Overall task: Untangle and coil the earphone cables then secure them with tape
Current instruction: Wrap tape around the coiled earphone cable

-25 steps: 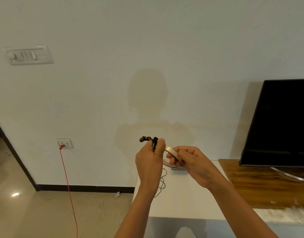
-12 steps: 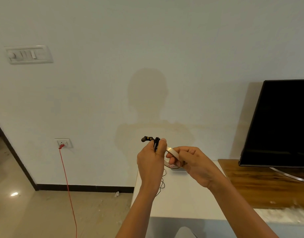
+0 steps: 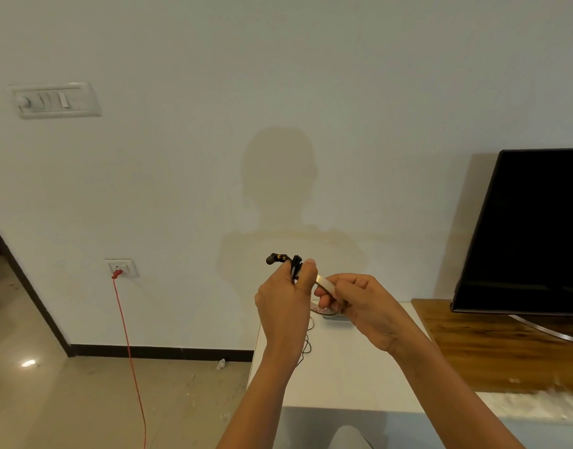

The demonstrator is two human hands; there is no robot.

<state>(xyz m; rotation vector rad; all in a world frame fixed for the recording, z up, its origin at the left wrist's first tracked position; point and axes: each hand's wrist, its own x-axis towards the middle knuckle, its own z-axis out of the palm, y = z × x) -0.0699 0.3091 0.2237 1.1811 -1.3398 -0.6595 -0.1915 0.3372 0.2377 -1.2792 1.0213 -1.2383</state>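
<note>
L hand (image 3: 286, 306) is gripping the coiled black earphone bundle (image 3: 295, 263), thumb and fingers curled tight round it, held up in front of the wall and above the white worktop (image 3: 343, 380). One earbud (image 3: 273, 258) is sticking out of the bundle to the left, past the knuckles. A loose length of thin black cable (image 3: 307, 346) is hanging down behind the L wrist over the worktop; can't tell if it's touching the surface.

R hand (image 3: 366, 307) is grasping a beige tape roll (image 3: 326, 284), fingers curled round the rim, just beside the L thumb. The roll's upper edge is sitting v. close to that thumb. Whether a strip is running from roll to bundle is too small to tell. Neither hand is resting on the worktop.

Bkgd: a black TV (image 3: 537, 228) is standing at right on a wooden unit (image 3: 492, 351) that's adjoining the worktop. A switch panel (image 3: 55, 99) is showing high on the wall at left. Lower down, a wall socket (image 3: 121, 267) is taking a red plug, w/ a red cord (image 3: 129, 351) trailing to the floor. The person's shadow (image 3: 280, 189) is falling on the wall btwn them. A small white scrap (image 3: 221, 363) is lying on the floor by the dark skirting board (image 3: 162, 351).
</note>
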